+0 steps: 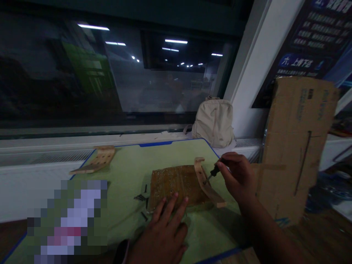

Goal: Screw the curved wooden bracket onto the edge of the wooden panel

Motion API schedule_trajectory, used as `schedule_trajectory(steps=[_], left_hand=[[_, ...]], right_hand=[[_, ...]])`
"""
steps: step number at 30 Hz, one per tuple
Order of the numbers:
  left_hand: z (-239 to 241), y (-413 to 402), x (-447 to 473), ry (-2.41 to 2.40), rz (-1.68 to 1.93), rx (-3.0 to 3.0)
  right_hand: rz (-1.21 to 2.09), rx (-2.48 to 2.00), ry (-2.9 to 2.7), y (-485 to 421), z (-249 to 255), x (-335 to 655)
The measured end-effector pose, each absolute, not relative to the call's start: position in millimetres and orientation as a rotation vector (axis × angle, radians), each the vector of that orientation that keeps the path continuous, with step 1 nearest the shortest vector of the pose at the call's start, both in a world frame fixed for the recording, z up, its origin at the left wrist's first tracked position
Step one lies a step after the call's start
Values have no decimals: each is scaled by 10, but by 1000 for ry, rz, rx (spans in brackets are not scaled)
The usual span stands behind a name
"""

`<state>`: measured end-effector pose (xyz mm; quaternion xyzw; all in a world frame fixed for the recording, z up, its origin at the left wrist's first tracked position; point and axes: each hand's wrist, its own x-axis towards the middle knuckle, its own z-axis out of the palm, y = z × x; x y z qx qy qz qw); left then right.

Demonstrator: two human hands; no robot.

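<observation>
My right hand [238,178] is closed around the dark handle of a screwdriver [213,171]. Its tip meets a curved wooden piece with holes [202,175], which lies across the right end of a brown wooden board [176,183]. Spread fingers of my left hand [165,227] rest on the board's near edge. Left of the board lie several dark screws [140,198]. Whether a screw sits under the screwdriver's tip is too small to tell.
Another curved wooden piece [102,158] lies at the far left of the green table [132,161]. A beige backpack [214,121] stands by the window. On the right a tall cardboard sheet [299,146] leans. A blurred-out patch [74,220] covers the left front.
</observation>
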<state>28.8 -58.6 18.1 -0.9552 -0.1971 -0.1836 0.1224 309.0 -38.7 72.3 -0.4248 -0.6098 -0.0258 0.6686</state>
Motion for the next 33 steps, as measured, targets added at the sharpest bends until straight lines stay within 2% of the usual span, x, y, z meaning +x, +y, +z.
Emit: schedule_trajectory(steps=[4, 8, 11, 15, 18, 25, 29, 33], left_hand=[[136, -571, 286, -559, -532, -2775], [79, -534, 288, -541, -590, -2746], [87, -545, 293, -540, -628, -2750], [157, -589, 292, -578, -606, -2794], [190, -593, 285, -576, -576, -2802], [129, -560, 301, -565, -659, -2778], [122, -572, 298, -555, -714, -2807], [109, -561, 296, -554, -700, -2839]], right_hand=[[-167, -874, -1492, -422, 744, 3140], [71, -770, -1643, -485, 785, 3014], [172, -794, -1543, -452, 755, 2985], [-4, -954, -1296, -369, 678, 3097], [-83, -955, -1324, -381, 679, 3121], [192, -803, -1461, -432, 745, 2897], [-35, -926, -1324, -392, 674, 2980], [-177, -837, -1557, -435, 693, 3065]])
